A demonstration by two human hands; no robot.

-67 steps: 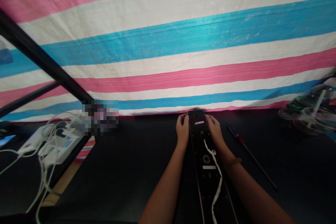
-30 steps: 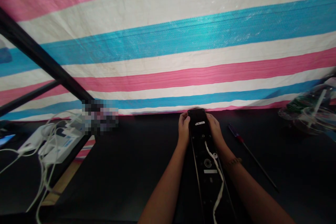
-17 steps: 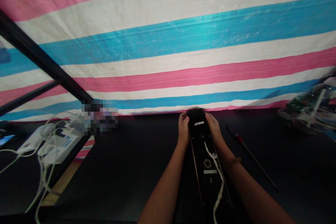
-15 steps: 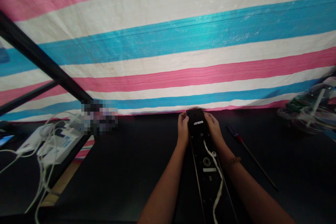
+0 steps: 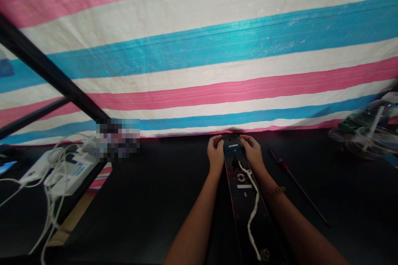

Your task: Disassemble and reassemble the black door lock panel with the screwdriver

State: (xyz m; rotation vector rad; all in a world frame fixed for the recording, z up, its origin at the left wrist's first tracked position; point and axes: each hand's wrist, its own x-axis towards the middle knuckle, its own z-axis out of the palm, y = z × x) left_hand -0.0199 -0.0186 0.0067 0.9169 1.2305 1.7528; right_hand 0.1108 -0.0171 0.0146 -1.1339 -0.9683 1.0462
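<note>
A long black panel [image 5: 245, 211] lies lengthwise between my forearms, its far end near the striped sheet. My left hand [image 5: 215, 153] grips the left edge of that far end, fingers curled. On the opposite edge my right hand [image 5: 252, 152] is closed in the same way, with a beaded bracelet on the wrist. A whitish cable [image 5: 255, 205] comes out of the panel and runs along its face toward me. White labels and a round fitting [image 5: 241, 177] show on the surface. The panel's near end fades into shadow.
To the right of my right hand lies a screwdriver [image 5: 283, 165] with a dark and red handle. Clear plastic items [image 5: 370, 138] sit at the far right. White power strips [image 5: 73, 174] and tangled cables are at left, near a black metal bar [image 5: 62, 78]. A striped sheet [image 5: 199, 58] hangs behind.
The panel's far end has dropped slightly and the panel lies flatter, with more of its near part in view. The cable has shifted on its face. Both hands still hold the panel.
</note>
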